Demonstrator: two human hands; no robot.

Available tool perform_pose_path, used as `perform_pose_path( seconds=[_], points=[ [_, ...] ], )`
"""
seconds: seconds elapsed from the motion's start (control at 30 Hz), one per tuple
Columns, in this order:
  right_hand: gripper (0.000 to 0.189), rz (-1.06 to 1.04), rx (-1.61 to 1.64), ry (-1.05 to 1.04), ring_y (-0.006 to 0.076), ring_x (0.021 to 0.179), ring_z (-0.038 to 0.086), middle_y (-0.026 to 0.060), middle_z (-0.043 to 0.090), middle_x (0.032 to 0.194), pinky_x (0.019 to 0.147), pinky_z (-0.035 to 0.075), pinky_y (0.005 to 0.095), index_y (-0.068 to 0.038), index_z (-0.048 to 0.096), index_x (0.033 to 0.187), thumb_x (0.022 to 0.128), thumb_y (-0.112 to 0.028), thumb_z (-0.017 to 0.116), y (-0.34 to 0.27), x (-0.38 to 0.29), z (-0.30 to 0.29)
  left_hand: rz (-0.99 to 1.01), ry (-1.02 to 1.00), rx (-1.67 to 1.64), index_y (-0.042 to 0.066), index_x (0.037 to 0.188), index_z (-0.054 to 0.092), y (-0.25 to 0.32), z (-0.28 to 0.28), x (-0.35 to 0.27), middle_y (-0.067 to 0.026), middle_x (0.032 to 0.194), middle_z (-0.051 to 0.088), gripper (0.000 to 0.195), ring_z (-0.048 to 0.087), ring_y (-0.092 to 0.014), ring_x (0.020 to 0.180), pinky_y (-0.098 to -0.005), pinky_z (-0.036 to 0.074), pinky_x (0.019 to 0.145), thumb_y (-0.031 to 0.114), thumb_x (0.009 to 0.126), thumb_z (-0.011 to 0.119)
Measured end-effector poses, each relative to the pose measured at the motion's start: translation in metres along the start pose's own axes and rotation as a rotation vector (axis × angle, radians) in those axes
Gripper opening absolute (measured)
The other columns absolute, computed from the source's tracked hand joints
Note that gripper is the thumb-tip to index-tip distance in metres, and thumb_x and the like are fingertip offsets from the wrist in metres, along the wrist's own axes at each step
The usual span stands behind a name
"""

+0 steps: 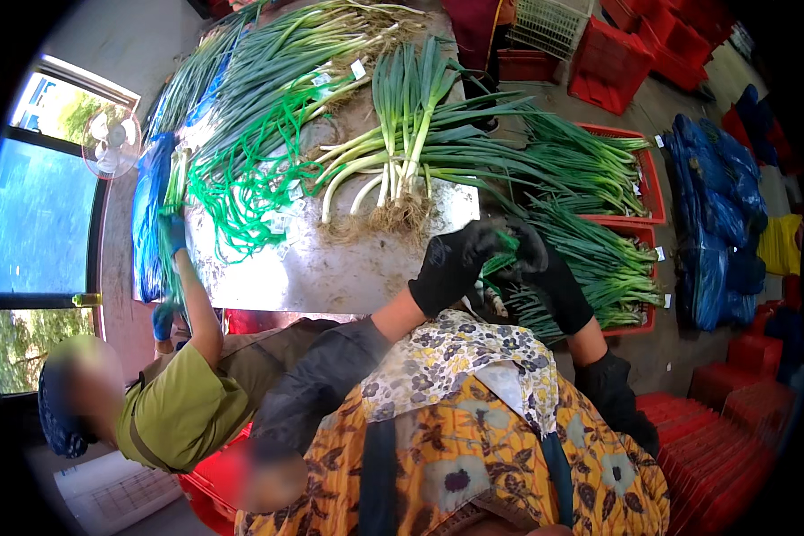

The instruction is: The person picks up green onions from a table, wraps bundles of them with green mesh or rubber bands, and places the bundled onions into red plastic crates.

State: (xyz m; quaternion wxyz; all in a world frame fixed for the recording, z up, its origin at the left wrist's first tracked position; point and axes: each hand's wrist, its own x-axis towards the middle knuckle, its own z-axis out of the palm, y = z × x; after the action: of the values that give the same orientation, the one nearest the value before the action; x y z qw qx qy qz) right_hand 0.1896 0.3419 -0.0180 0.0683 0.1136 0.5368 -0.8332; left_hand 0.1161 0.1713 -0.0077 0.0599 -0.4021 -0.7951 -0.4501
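My left hand (pixel 452 264) and my right hand (pixel 553 275), both in black gloves, meet beyond the table's near right corner. Both are closed around a green leafy stalk (pixel 502 251), which shows between the fingers; its lower part is hidden by the gloves. Beyond them, spring onions (pixel 402 134) with rooty ends lie in crossed bunches on the metal table (pixel 368 281). Green plastic ties (pixel 241 201) lie tangled to their left. A large pile of spring onions (pixel 275 67) covers the far left of the table.
Red crates (pixel 658 181) of tagged onion bunches stand at the right, with blue plastic bundles (pixel 717 221) past them. A co-worker in a green shirt (pixel 181 409) handles onions at the left edge. Another person (pixel 472 27) stands across the table. Stacked red crates (pixel 710 449) are at lower right.
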Motion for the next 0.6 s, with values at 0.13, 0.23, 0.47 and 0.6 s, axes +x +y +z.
perform_pose_path(
  seconds=[0.13, 0.23, 0.47, 0.6],
  points=[
    [0.033, -0.001, -0.263, -0.13, 0.0087, 0.086, 0.056, 0.0053, 0.065, 0.093, 0.075, 0.047, 0.0259, -0.001, 0.062, 0.111, 0.079, -0.007, 0.067, -0.013, 0.008, 0.004, -0.067, -0.134, -0.055, 0.006, 0.099, 0.059, 0.002, 0.003, -0.005, -0.0147, 0.089, 0.059, 0.021, 0.06, -0.033, 0.081, -0.0362, 0.049, 0.066, 0.002, 0.078, 0.058],
    [0.028, 0.063, -0.438, -0.205, 0.0082, 0.085, 0.056, 0.0077, 0.066, 0.097, 0.076, 0.047, 0.0262, 0.002, 0.062, 0.109, 0.083, -0.009, 0.063, -0.026, 0.003, 0.01, -0.26, -0.032, -0.012, 0.006, 0.098, 0.059, -0.009, 0.002, -0.002, -0.0142, 0.088, 0.058, 0.02, 0.06, -0.033, 0.079, -0.0355, 0.049, 0.067, 0.003, 0.079, 0.058],
    [0.02, -0.119, -0.573, -0.322, 0.0102, 0.078, 0.059, 0.0071, 0.067, 0.091, 0.072, 0.047, 0.0266, 0.002, 0.065, 0.1, 0.082, -0.007, 0.063, -0.015, -0.001, -0.004, -0.111, -0.11, -0.172, 0.004, 0.096, 0.059, -0.034, 0.017, -0.005, -0.0132, 0.093, 0.058, 0.016, 0.058, -0.034, 0.081, -0.0361, 0.048, 0.069, 0.002, 0.081, 0.056],
    [0.021, -0.401, -0.782, -0.253, 0.0148, 0.077, 0.063, 0.012, 0.068, 0.089, 0.072, 0.049, 0.0279, 0.003, 0.064, 0.099, 0.081, -0.008, 0.064, -0.014, -0.001, -0.013, -0.333, -0.02, -0.358, 0.004, 0.092, 0.06, -0.008, 0.005, 0.016, -0.0061, 0.081, 0.06, 0.012, 0.058, -0.02, 0.067, -0.0299, 0.045, 0.06, 0.01, 0.082, 0.063]
  ],
)
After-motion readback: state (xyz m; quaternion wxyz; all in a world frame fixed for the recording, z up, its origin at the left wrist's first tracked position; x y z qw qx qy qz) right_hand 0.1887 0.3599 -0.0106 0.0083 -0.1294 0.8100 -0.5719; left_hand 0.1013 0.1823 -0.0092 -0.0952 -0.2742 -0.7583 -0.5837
